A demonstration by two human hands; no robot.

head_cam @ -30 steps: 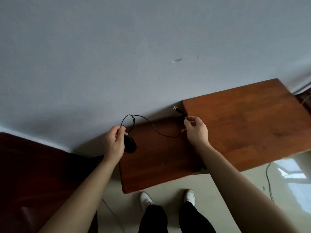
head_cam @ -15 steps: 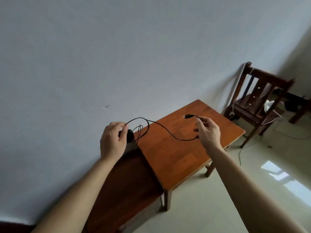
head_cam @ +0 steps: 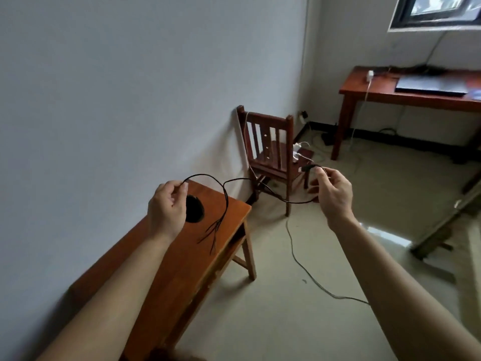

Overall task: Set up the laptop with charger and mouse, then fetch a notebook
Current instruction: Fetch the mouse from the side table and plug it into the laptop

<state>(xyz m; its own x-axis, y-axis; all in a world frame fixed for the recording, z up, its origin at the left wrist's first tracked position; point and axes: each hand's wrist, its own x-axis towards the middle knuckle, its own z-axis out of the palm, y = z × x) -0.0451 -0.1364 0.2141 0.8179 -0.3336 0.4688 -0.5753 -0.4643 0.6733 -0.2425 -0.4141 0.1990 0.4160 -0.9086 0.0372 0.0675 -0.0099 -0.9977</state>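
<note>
The left hand curls around a rounded black mouse, pinching its thin glossy cable between thumb and forefinger; most of the mouse body is hidden behind the palm. The right hand is closed on the cable near its USB plug, which juts out to the left. The cable sags between the hands, with blurred loops dangling over a smooth, reddish wooden side table. Beyond stands a slatted wooden chair. A flat, dark, closed laptop lies on the far wooden desk, whose right end is cut off by the frame edge.
</note>
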